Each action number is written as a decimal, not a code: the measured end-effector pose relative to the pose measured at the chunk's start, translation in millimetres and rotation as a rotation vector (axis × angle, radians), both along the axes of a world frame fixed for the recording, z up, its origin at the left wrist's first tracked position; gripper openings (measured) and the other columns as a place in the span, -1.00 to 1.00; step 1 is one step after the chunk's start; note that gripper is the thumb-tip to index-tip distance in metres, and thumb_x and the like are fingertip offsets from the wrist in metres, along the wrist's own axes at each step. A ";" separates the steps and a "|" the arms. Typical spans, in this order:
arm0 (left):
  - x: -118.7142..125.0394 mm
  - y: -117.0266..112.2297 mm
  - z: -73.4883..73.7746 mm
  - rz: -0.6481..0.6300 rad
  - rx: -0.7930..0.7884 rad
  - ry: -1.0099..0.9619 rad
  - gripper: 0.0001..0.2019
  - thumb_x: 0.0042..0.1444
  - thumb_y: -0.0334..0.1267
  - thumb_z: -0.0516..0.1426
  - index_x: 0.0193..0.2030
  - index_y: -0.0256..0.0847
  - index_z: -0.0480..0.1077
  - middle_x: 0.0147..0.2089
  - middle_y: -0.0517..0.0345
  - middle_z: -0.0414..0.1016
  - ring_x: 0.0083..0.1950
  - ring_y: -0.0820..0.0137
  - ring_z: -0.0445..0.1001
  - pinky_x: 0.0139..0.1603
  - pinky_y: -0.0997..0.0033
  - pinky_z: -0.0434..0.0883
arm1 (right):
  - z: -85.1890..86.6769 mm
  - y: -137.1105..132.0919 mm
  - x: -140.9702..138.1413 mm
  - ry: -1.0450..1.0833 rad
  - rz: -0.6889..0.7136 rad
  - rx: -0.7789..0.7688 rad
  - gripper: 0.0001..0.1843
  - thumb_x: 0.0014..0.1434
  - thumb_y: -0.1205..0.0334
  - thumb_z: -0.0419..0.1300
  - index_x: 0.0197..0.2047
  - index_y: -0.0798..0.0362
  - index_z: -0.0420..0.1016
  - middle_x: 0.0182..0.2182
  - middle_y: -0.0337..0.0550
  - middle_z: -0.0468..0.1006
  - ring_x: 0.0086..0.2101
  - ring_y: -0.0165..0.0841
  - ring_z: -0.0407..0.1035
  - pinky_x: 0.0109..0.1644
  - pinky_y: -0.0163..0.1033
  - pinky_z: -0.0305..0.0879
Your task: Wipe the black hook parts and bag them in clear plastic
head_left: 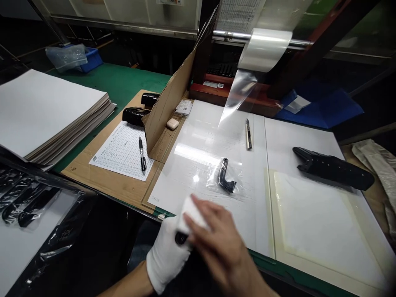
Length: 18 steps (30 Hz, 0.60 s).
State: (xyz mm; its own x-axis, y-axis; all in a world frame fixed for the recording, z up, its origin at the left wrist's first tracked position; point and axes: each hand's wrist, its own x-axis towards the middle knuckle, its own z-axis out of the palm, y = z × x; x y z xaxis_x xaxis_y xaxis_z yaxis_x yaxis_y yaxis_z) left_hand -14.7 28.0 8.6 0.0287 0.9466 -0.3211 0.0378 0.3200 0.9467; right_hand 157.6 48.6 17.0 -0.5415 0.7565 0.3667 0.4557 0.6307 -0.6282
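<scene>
1. Around: bagged black part [224,176] just ahead of the hands, utility knife [248,134] beyond it, black molded piece [333,168] to the right.
2. White pad [193,214] with black tip [181,238] sits over the table's near edge; long axis diagonal, tip pointing down-left.
3. Gloved left hand [165,260] and bare right hand [219,237] both grasping the pad.

Head-worn view looks forward and down over the workbench
</scene>
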 end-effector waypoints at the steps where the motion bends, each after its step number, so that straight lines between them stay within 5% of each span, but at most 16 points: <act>1: -0.7 -1.6 -1.7 -0.007 0.021 0.021 -0.68 0.24 -0.14 0.22 0.08 -0.18 0.56 -0.01 -0.04 0.64 -0.04 0.16 0.59 0.09 0.25 0.50 | 0.2 0.4 -1.8 -0.021 -0.030 -0.026 -0.49 0.37 0.35 0.10 0.35 -0.11 0.29 0.36 -0.06 0.26 0.21 -0.15 0.23 0.13 0.04 0.41; 6: -3.5 -7.8 -12.3 -0.055 0.076 0.025 -0.66 0.25 -0.07 0.19 0.07 -0.16 0.57 -0.07 -0.01 0.67 -0.16 0.14 0.63 -0.08 0.27 0.57 | -1.4 0.4 -4.0 -0.014 0.017 0.037 -0.48 0.36 0.34 0.14 0.35 -0.11 0.30 0.38 -0.06 0.21 0.24 -0.11 0.17 0.13 0.07 0.39; 10: -5.7 -8.5 -13.6 0.014 0.126 0.109 -0.65 0.31 -0.16 0.16 0.19 -0.09 0.50 0.15 0.00 0.59 0.14 0.13 0.56 0.25 0.25 0.42 | -2.9 2.0 -2.2 -0.036 -0.088 -0.093 -0.45 0.39 0.38 0.08 0.39 -0.15 0.23 0.38 -0.08 0.22 0.25 -0.17 0.17 0.20 0.07 0.35; 14: -9.8 -9.9 -12.4 -0.033 0.149 0.104 -0.68 0.26 -0.17 0.21 0.11 -0.14 0.57 0.01 -0.05 0.66 -0.08 0.16 0.65 0.05 0.32 0.54 | -3.4 0.3 -7.8 0.002 -0.056 -0.060 -0.44 0.37 0.39 0.10 0.38 -0.17 0.24 0.39 -0.07 0.19 0.27 -0.11 0.14 0.19 0.13 0.34; 18: -17.1 -13.4 -11.9 0.082 0.143 0.158 -0.63 0.29 -0.21 0.18 0.22 -0.08 0.49 0.15 -0.01 0.60 0.14 0.14 0.57 0.24 0.29 0.44 | -4.8 -2.4 -14.9 0.019 -0.132 -0.131 -0.40 0.38 0.40 0.09 0.41 -0.22 0.18 0.39 -0.09 0.19 0.29 -0.14 0.13 0.23 0.15 0.31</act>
State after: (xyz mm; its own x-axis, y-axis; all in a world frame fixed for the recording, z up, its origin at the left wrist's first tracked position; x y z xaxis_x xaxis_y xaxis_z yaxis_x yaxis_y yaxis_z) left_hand -31.8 14.6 -3.3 -0.0900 0.9799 -0.1779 0.1687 0.1911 0.9670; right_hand 142.7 46.2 12.3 -0.4283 0.8625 0.2697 0.5166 0.4786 -0.7100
